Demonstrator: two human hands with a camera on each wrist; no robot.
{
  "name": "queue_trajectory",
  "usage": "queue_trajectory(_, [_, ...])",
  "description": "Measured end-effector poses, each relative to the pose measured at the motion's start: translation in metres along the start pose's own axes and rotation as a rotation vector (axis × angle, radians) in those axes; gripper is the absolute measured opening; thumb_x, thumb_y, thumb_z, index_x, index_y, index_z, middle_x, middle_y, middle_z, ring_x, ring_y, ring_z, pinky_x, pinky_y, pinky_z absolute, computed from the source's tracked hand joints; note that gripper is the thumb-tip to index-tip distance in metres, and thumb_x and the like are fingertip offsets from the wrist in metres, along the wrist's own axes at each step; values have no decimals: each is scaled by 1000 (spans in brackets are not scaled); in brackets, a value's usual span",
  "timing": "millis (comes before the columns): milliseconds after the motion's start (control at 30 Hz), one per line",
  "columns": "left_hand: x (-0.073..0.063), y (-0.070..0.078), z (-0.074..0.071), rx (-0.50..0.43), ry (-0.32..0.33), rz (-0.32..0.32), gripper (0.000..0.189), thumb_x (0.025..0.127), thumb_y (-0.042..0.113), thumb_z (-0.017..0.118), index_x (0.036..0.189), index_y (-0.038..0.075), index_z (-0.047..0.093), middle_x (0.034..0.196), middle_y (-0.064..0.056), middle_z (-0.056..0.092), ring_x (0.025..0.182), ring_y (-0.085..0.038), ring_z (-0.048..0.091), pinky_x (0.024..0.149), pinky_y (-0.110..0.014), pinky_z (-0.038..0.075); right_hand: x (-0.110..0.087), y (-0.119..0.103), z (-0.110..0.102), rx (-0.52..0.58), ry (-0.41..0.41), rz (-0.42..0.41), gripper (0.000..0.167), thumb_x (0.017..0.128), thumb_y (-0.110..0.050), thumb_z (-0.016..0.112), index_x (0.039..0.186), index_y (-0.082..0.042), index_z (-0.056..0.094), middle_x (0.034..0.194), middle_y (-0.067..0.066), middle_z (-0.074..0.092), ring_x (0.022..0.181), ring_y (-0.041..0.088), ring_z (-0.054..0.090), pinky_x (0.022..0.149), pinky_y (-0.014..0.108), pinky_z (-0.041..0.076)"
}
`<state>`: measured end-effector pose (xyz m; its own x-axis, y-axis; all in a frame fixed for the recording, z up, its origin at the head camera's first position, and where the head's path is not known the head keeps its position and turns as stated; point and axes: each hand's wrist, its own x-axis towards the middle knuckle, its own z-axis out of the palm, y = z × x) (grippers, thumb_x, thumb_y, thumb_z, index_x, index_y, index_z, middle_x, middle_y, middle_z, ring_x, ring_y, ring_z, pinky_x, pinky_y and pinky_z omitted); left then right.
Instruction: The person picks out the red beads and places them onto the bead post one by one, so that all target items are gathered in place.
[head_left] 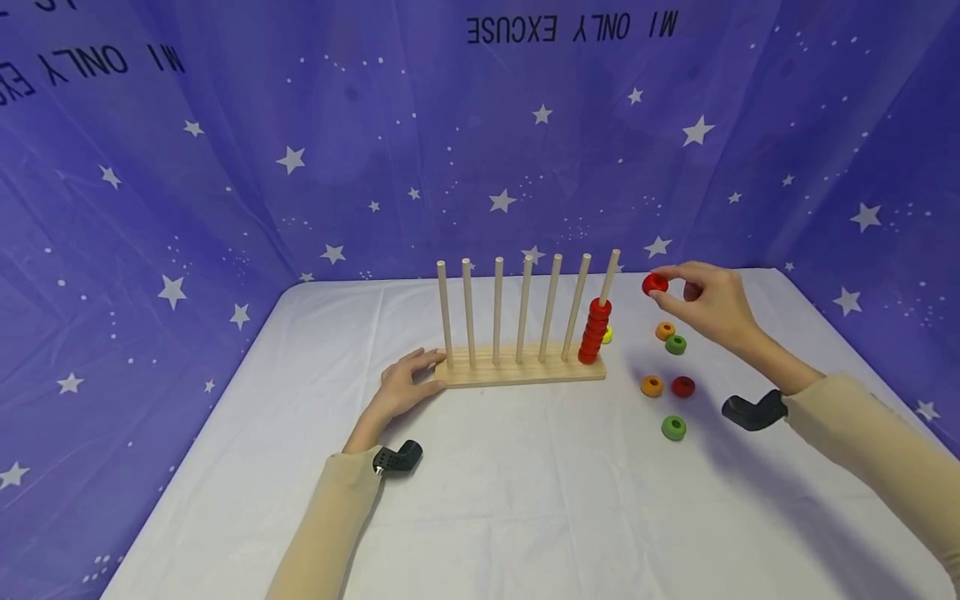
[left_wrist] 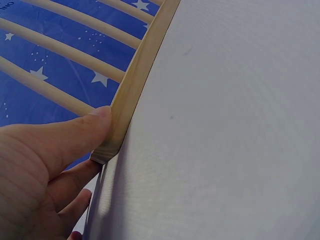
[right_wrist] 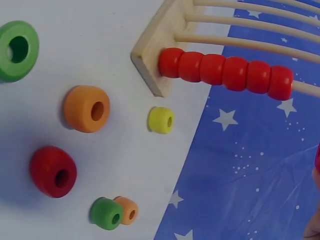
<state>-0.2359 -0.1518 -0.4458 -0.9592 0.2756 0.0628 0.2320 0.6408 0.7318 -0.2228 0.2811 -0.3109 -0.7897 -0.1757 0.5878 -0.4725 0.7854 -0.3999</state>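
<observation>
A wooden rack with several upright pegs stands on the table, and red beads are stacked on its rightmost peg. My left hand holds the rack's left end; in the left wrist view the thumb lies on the base's edge and a finger is beneath the corner. Between thumb and index finger my right hand pinches a red bead, raised to the right of the stacked peg. Only a sliver of that hand enters the right wrist view.
Loose beads lie right of the rack: a red one, a front orange one, a rear orange one, a front green one, a rear green one and a yellow one. Blue starry cloth hangs behind the white table.
</observation>
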Motion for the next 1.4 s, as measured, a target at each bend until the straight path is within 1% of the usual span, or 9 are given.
queue_trajectory(200, [1,0,0,0,7,5,51,83,25,70,130,12,56,143,-10,48,141,-36,31,109,-61,13,8,-5,-3,12,42,-33,27,75,-8,74,102,-2,71,75,10,60,54,2,33,48,15,25])
queue_trajectory(367, [0,-1,0,-3,3,1,51,83,25,70,130,12,55,144,-11,47,141,-36,30,109,-61,12,14,-11,-4,32,69,-37,29,75,-7,75,103,-2,71,76,9,59,54,1,32,49,16,23])
queue_trajectory(533, [0,0,0,-5,2,-1,51,83,25,70,130,13,56,144,-10,47,142,-35,29,109,-61,12,18,-22,-5,39,71,-47,29,76,-7,75,104,-4,71,73,6,55,55,3,32,50,17,25])
queue_trajectory(700, [0,0,0,3,5,4,50,83,24,69,130,12,56,143,-11,47,141,-36,30,109,-62,13,22,-31,-4,51,78,-60,29,77,-7,74,105,-5,71,75,6,57,56,3,33,51,17,27])
queue_trajectory(933, [0,-1,-1,12,9,4,50,83,24,70,130,13,56,143,-11,47,141,-36,30,109,-62,13,28,-36,-1,69,123,-75,30,77,-5,73,107,-4,70,80,10,62,57,1,34,53,13,29])
queue_trajectory(1067, [0,-2,-1,17,11,10,50,82,24,70,129,12,56,143,-12,48,140,-37,31,108,-62,14,29,-37,2,97,132,-76,31,78,-5,73,108,-4,70,83,11,64,57,0,34,53,13,30])
queue_trajectory(1233, [1,-1,0,8,4,4,50,83,24,70,129,13,56,143,-10,48,141,-35,30,109,-60,14,29,-39,4,111,143,-76,31,78,-5,73,109,-4,69,85,8,63,57,-1,33,53,13,30])
queue_trajectory(1400, [1,0,0,12,0,-3,50,83,24,70,129,13,57,143,-10,48,141,-35,30,109,-61,14,31,-43,5,133,155,-82,31,77,-3,74,108,-4,70,85,12,64,57,0,33,53,12,28])
